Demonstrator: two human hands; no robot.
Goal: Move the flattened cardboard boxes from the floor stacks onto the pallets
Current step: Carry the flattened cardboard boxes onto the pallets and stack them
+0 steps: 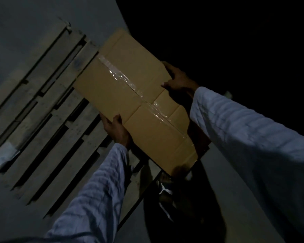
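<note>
A flattened brown cardboard box [130, 95] with clear tape running down its middle is held in the air, partly over a bare wooden pallet [47, 109] that lies on the floor at the left. My left hand [115, 128] grips the box's near left edge. On the box's right edge, my right hand [177, 78] is shut. Both arms wear pale striped sleeves. The scene is very dim.
Grey concrete floor [25, 216] surrounds the pallet. A pale scrap or label [3, 156] sits on the pallet's left end. My dark trousers and a shoe with a white logo [165, 189] show below the box. The upper right is black.
</note>
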